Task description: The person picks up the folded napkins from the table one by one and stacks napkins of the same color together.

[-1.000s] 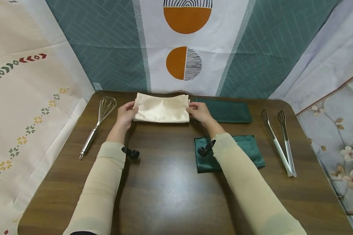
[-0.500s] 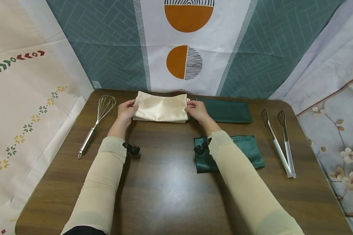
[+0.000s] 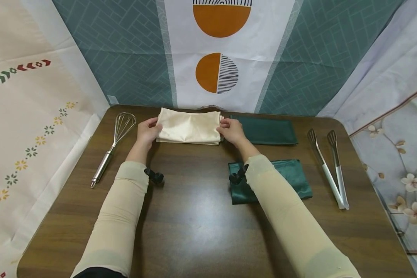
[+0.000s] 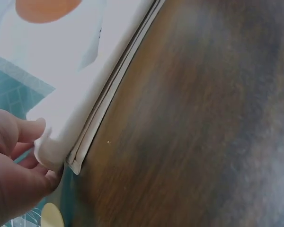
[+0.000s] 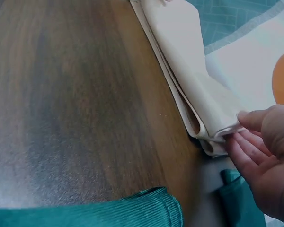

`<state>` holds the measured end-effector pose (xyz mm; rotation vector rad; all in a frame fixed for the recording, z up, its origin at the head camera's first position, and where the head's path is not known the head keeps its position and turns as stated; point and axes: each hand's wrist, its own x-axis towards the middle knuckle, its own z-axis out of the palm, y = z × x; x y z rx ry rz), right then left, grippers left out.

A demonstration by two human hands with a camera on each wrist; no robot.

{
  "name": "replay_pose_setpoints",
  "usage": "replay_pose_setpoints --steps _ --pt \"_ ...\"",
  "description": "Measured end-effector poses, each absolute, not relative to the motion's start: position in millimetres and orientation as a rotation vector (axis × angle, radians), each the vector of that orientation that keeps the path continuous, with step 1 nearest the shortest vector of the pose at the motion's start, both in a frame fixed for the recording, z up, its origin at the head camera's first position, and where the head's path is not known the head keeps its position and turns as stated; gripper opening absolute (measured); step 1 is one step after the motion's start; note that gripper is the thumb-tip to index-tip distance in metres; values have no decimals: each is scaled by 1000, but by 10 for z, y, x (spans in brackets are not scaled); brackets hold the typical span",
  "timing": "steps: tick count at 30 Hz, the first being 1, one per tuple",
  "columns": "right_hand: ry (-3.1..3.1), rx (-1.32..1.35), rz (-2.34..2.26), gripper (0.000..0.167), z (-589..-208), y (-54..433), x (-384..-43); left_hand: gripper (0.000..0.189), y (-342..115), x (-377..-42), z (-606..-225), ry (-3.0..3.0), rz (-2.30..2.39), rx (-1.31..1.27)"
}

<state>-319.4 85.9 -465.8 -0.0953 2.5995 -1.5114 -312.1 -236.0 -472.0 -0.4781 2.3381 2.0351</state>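
A folded cream satin cloth (image 3: 189,125) lies near the table's back edge in the head view. My left hand (image 3: 146,133) pinches its left end, thumb above and fingers below. At the opposite end my right hand (image 3: 233,132) pinches the cloth the same way. In the left wrist view another flat cream layer (image 4: 92,132) shows beneath the upper folds. Looped layers of the cream cloth (image 5: 189,71) show at the right hand's end in the right wrist view; whether they are one cloth or two, I cannot tell.
Two folded dark green cloths lie to the right, one at the back (image 3: 269,131) and one nearer (image 3: 290,177), partly under my right forearm. A whisk (image 3: 105,160) lies at the left of the wooden table (image 3: 194,224). Metal tongs (image 3: 331,185) lie spread at the far right.
Both hands still hold the cream cloth. Its upper part has shifted slightly left, with the right hand moving a little left too. Over the last half second almost nothing moved.
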Motion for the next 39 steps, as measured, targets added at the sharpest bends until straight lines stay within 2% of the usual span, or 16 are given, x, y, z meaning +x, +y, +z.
replay_pose_setpoints --steps 7,12,16,25,34,39 --pt "2752 -235 -1417 43 -4578 915 -3081 52 -2370 -3051 -4649 2603 1785 -379" --pt "2784 -261 -1443 42 -4531 1060 -2999 48 -2297 -2975 -4601 2961 1554 -232" --pt "2778 -262 -1447 44 -4500 1232 -2920 44 -2194 -2896 -4573 3056 1570 -109" --pt "2770 -260 -1490 46 -4462 1573 -2659 33 -1857 -2643 -4511 2936 1790 126" --pt "2783 -299 -1496 46 -4464 1860 -2404 36 -1541 -2401 -4466 2699 1928 231" --pt "2766 -294 -1507 48 -4479 2008 -2258 35 -1393 -2113 -4156 2600 1947 236"
